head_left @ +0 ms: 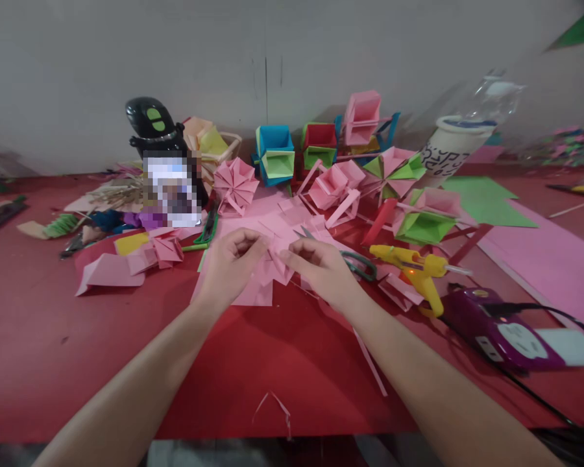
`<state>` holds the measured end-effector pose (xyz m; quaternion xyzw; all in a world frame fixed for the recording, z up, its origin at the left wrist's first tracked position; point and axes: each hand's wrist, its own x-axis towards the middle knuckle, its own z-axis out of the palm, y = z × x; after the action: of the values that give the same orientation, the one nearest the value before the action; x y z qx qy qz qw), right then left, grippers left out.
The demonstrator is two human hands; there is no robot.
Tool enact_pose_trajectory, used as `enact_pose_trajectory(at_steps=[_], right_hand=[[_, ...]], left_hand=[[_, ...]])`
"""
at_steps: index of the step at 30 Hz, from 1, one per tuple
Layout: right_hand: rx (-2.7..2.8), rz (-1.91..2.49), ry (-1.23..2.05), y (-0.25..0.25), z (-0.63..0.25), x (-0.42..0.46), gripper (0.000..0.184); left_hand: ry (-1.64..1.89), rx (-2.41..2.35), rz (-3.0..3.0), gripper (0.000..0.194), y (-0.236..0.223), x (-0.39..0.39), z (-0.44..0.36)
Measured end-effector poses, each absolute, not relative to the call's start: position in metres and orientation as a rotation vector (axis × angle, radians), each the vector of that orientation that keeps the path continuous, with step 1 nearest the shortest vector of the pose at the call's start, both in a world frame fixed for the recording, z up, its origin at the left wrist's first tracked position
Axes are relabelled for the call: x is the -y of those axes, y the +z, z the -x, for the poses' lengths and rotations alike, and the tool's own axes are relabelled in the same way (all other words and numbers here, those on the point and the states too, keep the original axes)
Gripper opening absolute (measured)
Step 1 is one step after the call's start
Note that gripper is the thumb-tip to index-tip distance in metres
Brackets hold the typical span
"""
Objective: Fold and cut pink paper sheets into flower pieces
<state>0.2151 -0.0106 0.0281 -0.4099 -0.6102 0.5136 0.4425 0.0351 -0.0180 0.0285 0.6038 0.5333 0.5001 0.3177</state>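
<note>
My left hand [232, 263] and my right hand [321, 266] meet over a small folded pink paper piece [278, 264] in the middle of the red table [53, 337]. Both hands pinch its edges with curled fingers. The piece lies above a flat pink sheet [257, 295]. Just beyond my right hand lie scissors with green handles [357, 261].
A yellow glue gun [416, 269] and a purple power strip [496, 327] with black cables sit at right. Folded paper boxes and flowers in pink [331, 188], blue [275, 152] and green [423, 224] crowd the back. A black bottle [153, 126] stands at back left; a thin pink strip [370, 360] lies near.
</note>
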Motion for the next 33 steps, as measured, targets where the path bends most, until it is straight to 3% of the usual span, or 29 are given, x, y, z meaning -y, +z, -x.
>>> enact_pose_trajectory(at_steps=[16,21,25,30,33], right_hand=[[1.492,0.994,1.309,0.026,-0.215,0.011,0.025],[1.486,1.052,1.344,0.023,-0.213,0.013,0.032],[1.446,1.025,1.317,0.024,-0.215,0.011,0.033],[1.34,0.956,1.242,0.018,-0.221,0.005,0.032],[1.323,0.947,1.213,0.014,-0.223,0.002,0.036]], left_hand=[[1.247,-1.274,-1.459,0.025,0.033,0.019,-0.033],[1.324,-1.321,-1.43,0.022,0.033,0.019,-0.035],[1.331,-1.286,-1.357,0.028,0.034,0.017,-0.034],[1.162,-1.198,-1.418,0.048,0.036,0.018,-0.03],[1.097,-1.222,-1.579,0.041,0.036,0.019,-0.029]])
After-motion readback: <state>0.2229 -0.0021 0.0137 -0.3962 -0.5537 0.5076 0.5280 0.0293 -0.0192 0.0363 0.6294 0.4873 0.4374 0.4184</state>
